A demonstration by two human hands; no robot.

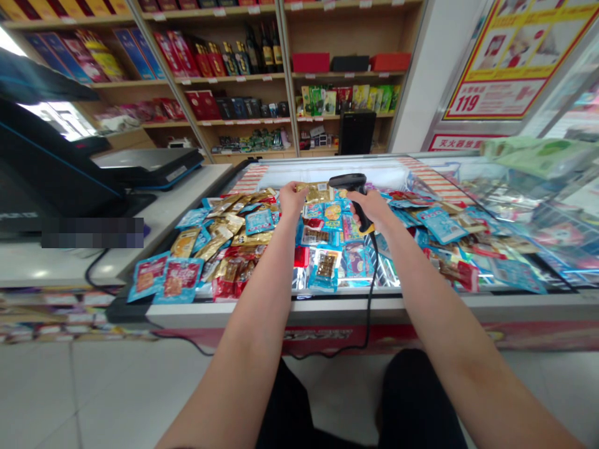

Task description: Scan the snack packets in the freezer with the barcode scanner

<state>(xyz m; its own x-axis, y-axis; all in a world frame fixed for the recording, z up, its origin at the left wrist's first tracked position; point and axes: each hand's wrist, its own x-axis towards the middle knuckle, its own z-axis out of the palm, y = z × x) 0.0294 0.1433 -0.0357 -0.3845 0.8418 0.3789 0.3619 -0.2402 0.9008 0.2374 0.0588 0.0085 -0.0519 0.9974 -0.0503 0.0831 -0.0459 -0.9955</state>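
Note:
My left hand point(292, 198) is closed on a gold snack packet point(317, 192), held up over a heap of packets. My right hand point(372, 209) grips a black barcode scanner point(349, 183) by its handle, the head just to the right of the gold packet. The scanner's black cable point(371, 293) hangs down over the freezer's front edge. Below both hands lie several blue, gold and red snack packets point(243, 246) spread over the glass lid of a chest freezer point(327, 305).
A till with a dark screen point(51, 168) and a flat scale point(150, 165) stands on the white counter point(140, 231) at the left. Wooden shelves point(262, 81) of boxes and bottles line the back wall. More packets point(468, 249) lie at the right under a glass cover.

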